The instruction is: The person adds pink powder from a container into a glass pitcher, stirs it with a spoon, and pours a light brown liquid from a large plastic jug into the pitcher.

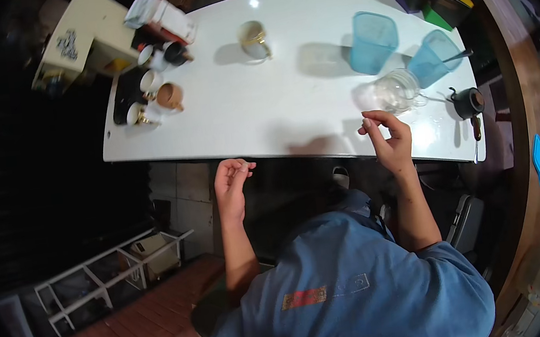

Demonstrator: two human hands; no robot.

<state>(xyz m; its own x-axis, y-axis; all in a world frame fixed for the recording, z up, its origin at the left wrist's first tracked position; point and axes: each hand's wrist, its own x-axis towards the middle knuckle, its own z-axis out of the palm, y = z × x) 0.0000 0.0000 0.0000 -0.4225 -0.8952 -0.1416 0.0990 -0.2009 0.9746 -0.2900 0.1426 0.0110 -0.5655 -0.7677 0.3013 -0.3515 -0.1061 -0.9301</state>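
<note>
Right grip (386, 136): fingers curled, thumb meeting fingertips, pinched narrow; whether anything tiny sits in it I cannot tell. It hovers over the white table's (264, 113) near edge. Clear glass jar (395, 90) lies tipped on its side just beyond the fingertips, apart. Left grip (230, 180) loosely curled, holding nothing, off the table edge.

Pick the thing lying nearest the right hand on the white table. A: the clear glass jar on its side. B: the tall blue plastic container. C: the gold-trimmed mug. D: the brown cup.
A: the clear glass jar lies tipped on the white table just beyond the right hand, closer than any cup or container.
</note>
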